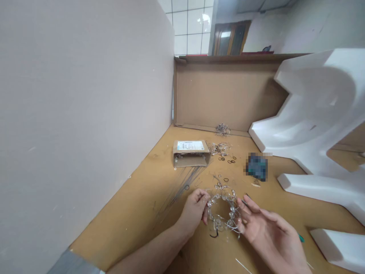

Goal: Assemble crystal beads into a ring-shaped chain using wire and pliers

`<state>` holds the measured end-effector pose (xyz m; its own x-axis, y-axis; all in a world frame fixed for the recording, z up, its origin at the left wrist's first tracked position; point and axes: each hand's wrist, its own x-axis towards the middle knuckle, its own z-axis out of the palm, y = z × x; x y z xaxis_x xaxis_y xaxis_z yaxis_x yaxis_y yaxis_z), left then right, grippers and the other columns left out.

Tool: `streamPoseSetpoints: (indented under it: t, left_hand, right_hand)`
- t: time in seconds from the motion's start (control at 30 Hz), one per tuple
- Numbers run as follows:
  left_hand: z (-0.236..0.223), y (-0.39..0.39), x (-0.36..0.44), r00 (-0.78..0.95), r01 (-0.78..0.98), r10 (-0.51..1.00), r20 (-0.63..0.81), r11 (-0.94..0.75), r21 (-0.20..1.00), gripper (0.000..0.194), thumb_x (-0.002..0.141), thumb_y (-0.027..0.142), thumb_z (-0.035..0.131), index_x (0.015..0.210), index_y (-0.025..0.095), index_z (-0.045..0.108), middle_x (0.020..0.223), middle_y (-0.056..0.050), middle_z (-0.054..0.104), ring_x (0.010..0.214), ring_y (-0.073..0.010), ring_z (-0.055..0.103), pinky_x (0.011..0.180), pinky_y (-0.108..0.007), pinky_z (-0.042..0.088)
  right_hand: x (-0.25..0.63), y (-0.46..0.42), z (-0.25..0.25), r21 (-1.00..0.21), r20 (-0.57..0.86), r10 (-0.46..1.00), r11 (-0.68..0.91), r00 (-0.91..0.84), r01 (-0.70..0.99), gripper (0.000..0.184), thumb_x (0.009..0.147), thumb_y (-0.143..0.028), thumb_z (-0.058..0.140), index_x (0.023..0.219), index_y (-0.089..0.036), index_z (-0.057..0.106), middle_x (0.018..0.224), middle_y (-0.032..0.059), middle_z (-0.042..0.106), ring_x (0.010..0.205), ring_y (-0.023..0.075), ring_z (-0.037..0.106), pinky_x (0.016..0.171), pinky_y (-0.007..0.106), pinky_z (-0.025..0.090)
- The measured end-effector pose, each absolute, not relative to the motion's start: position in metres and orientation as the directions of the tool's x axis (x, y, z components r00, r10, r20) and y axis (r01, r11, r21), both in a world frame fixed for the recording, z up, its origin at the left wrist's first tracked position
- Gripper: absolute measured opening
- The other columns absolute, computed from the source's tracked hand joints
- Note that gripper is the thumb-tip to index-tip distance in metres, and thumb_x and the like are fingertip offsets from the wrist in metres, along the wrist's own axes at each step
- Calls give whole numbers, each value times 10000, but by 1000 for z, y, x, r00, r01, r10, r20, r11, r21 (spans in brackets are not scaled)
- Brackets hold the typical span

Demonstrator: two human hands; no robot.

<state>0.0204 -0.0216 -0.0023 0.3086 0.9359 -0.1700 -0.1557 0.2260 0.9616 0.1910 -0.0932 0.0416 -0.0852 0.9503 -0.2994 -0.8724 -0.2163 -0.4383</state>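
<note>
A ring of thin wire strung with clear beads (pixel 232 209) is held up just above the tabletop, loose wire ends sticking out around it. My left hand (pixel 194 209) pinches its left side between thumb and fingers. My right hand (pixel 268 232), palm turned up, has its thumb and fingertips at the ring's right side. Slim dark tips (pixel 248 196) poke out by the right fingers, and a green end (pixel 301 238) shows behind that hand; whether they are one tool I cannot tell. A black curved piece (pixel 214 234) hangs at the ring's lower edge.
Beyond the hands stands a small open cardboard box (pixel 191 154) with beads inside. Straight wires (pixel 182 186), small dark rings (pixel 231 161) and beaded wire clumps (pixel 221 147) lie near it. White foam (pixel 302 182) borders the right, a tall pale panel (pixel 85 95) the left.
</note>
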Motion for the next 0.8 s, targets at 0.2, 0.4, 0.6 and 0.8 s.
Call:
streamPoseSetpoints:
  t: [0.2,0.4,0.6,0.8]
  left_hand:
    - [10,-22,17,340,-151,914,-220,284,947,324,685,465,588,700,184,430,488,97,479,272,-36,386,343,-179,223]
    - [7,-20,16,377,-211,887,-265,361,908,321,655,439,621,717,170,457,570,75,514,295,-25,391,345,-177,240]
    - [6,-21,15,462,-313,824,-329,499,808,348,580,382,711,701,156,476,567,70,499,337,-32,392,351,-187,278]
    - [7,-18,14,495,-336,805,-327,525,782,295,604,340,706,702,149,504,571,55,513,336,-38,383,356,-198,249]
  right_hand:
    - [193,-90,43,-402,-366,929,-199,-43,-894,318,671,-174,579,970,-131,677,904,103,700,768,163,611,688,305,505]
    - [194,-89,43,-380,-396,918,-189,-26,-906,380,653,-170,586,1024,-118,651,942,121,689,831,179,614,714,323,513]
    - [197,-86,40,-423,-406,914,-202,-14,-883,365,641,-126,621,1004,-115,651,908,103,687,714,149,601,642,289,513]
    - [195,-88,40,-481,-403,915,-198,15,-854,398,638,-77,651,1034,-117,634,881,83,681,658,128,578,581,267,506]
